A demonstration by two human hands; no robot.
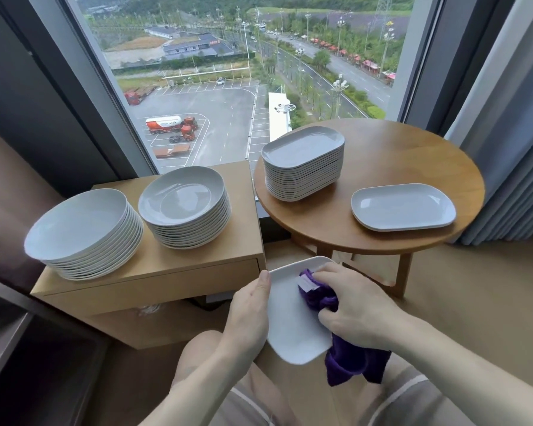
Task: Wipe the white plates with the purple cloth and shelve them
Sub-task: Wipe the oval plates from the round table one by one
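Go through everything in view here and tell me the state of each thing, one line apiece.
Left hand: grips the held plate's left edge.
Right hand: presses the purple cloth onto the plate.
Held plate: off the tables, tilted, being wiped.
Purple cloth: bunched, tail hanging below the plate.
Rectangular stack: upright on the round table.
Single rectangular plate: flat on that table.
Two round stacks: on the cabinet.

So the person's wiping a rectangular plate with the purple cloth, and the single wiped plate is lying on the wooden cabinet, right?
Not quite. In the head view, the single rectangular plate lies on the round wooden table, not the cabinet, which holds only round plate stacks.
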